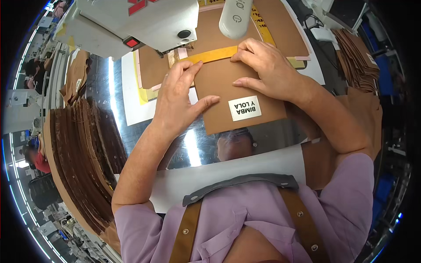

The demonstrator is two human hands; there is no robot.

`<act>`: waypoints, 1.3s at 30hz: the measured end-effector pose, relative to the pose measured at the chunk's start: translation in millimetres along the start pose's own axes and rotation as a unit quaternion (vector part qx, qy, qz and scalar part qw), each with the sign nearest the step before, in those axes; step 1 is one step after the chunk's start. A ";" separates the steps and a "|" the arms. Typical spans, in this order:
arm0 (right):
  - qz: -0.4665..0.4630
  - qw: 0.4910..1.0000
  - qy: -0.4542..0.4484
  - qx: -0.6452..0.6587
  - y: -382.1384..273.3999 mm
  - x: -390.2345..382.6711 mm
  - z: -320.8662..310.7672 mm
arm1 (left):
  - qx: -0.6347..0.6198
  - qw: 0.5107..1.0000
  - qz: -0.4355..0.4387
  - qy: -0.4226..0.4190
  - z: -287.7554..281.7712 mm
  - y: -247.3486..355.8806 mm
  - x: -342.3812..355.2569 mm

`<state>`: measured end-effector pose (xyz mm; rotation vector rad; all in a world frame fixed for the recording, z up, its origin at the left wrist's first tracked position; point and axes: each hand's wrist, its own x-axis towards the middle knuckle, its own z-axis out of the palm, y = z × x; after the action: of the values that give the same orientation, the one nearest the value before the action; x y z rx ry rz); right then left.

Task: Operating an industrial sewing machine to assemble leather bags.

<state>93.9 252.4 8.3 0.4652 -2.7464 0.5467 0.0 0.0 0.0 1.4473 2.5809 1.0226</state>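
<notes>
A flat brown panel point(215, 115) with a white label point(237, 116) lies in front of me, its far edge along a yellow strip point(215, 55) of a frame-like template. My left hand point(173, 98) rests at the panel's left edge, fingertips by the yellow strip and thumb stretched over the panel. From the right, my right hand point(276, 72) lies on the panel; its bent fingertips touch the far edge and strip, its thumb apart. Neither hand is wrapped round anything. Beyond the strip, larger brown pieces point(210, 33) lie within the template on a white sheet point(130, 94).
A white machine head point(162, 24) with a red button overhangs the far left; a rounded grey-white device point(236, 19) hangs beside it. Stacks of dark brown pieces point(83, 149) stand at left, more brown pieces point(357, 57) at far right. The shiny metal table point(175, 151) reflects light.
</notes>
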 end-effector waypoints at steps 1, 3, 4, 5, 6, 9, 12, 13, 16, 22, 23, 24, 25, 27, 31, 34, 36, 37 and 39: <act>0.018 1.000 -0.006 0.013 -2.3 1.9 -0.6 | 0.005 1.000 0.005 0.007 -1.8 0.3 3.0; 0.034 0.999 0.000 0.027 -3.8 11.6 4.4 | 0.019 1.000 0.016 0.015 -6.2 -5.5 10.4; 0.020 0.999 0.021 0.028 -2.8 20.2 9.3 | 0.025 1.000 -0.004 0.001 -9.3 -11.8 15.4; 0.005 0.999 0.041 0.030 -2.1 29.1 14.3 | 0.030 0.999 -0.025 -0.013 -12.4 -17.2 19.2; 0.007 0.999 0.043 0.031 -2.2 33.0 17.7 | 0.032 0.999 -0.024 -0.016 -12.5 -14.8 21.4; -0.005 0.998 0.031 0.048 -2.5 46.5 28.2 | -0.032 0.991 -0.129 -0.022 -12.9 -7.7 26.0; -0.008 0.998 0.003 0.063 -5.3 58.0 33.4 | 0.009 0.995 -0.091 -0.031 -13.2 -9.3 24.6; 0.001 0.998 -0.012 0.055 -8.3 60.7 32.3 | 0.044 0.996 -0.081 -0.015 -13.1 -8.4 22.0; 0.004 0.999 -0.022 0.040 -9.9 58.6 30.6 | 0.102 0.992 -0.078 0.000 -14.0 -5.7 12.2; -0.003 1.000 0.003 0.018 -15.4 52.1 32.8 | 0.103 0.992 -0.075 0.007 -13.6 -10.0 8.4; -0.009 1.000 -0.001 0.015 -15.4 52.4 33.4 | 0.105 0.992 -0.064 -0.004 -13.9 -10.5 10.2; -0.010 1.000 -0.001 0.016 -15.7 53.4 35.9 | 0.106 0.992 -0.064 -0.004 -13.2 -11.4 11.1; -0.009 1.000 0.002 0.029 -16.3 54.8 38.6 | 0.083 0.994 -0.076 -0.008 -12.1 -12.2 11.9; -0.007 0.999 0.007 0.041 -14.5 56.3 38.8 | 0.060 0.994 -0.086 -0.013 -10.9 -12.5 12.4; -0.032 0.997 0.015 0.063 -5.3 58.3 32.7 | 0.068 0.996 -0.054 0.004 -10.8 -11.5 11.8; 0.020 0.989 -0.004 0.145 1.9 61.4 17.5 | 0.025 0.998 -0.058 0.026 -18.5 -20.3 14.4; 0.046 0.973 -0.026 0.226 18.6 65.7 6.8 | -0.047 0.992 -0.102 0.058 -29.8 -33.6 12.7; 0.068 0.973 -0.046 0.214 26.6 68.8 -2.8 | -0.014 0.994 -0.082 0.075 -34.9 -48.6 14.1; 0.110 0.959 -0.036 0.259 57.5 77.2 0.5 | -0.131 0.971 -0.173 0.097 -43.5 -75.3 23.3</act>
<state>3.1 283.1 16.8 0.2918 -2.7186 1.3453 -84.0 -32.4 0.1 0.8377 2.5644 1.4356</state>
